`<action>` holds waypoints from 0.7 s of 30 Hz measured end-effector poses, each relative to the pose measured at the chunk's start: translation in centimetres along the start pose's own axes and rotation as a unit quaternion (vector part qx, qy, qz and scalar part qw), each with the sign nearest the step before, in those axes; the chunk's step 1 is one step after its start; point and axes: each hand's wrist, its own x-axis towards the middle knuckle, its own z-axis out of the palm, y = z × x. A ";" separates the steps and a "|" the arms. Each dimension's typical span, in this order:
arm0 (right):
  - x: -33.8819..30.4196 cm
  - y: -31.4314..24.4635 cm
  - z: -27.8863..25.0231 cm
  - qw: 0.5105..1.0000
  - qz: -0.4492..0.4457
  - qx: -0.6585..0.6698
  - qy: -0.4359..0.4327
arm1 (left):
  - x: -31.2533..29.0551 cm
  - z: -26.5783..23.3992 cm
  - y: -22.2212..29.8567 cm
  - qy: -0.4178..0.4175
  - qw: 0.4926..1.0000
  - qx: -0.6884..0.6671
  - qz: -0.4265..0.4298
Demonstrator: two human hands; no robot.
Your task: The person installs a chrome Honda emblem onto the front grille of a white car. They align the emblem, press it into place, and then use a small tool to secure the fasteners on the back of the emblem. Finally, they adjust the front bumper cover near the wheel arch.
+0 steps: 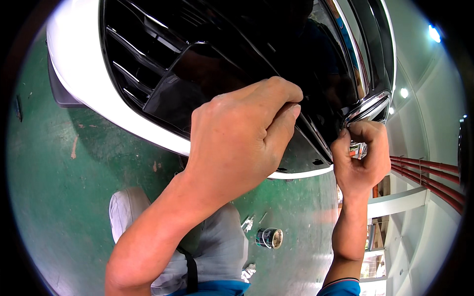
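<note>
The front of a white vehicle fills the upper part of the head view, with a glossy black grille panel set into it. In front of that panel, my left hand is closed in a pinch, thumb against bent forefinger. Whatever lies between those fingertips is hidden. Farther right, my right hand pinches with thumb and forefinger at the lower end of a chrome trim piece. I cannot make out whether the fingers grip the trim's edge or something small.
Below the vehicle is a green floor. A small dark bucket with a wire handle stands there, with pale scraps beside it. My grey-trousered legs and light shoe are underneath. Red pipes run along the right wall.
</note>
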 end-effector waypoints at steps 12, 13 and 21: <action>-0.7 -0.1 0.5 1.000 0.013 0.004 0.025 | -0.3 0.1 0.1 -0.001 1.000 0.007 0.000; -0.8 -0.1 0.7 0.999 0.012 0.015 0.031 | -0.3 0.1 0.1 -0.002 1.000 0.006 -0.007; -3.0 1.4 -2.4 0.982 0.061 0.161 0.073 | -0.1 0.0 0.7 -0.028 0.999 0.016 -0.041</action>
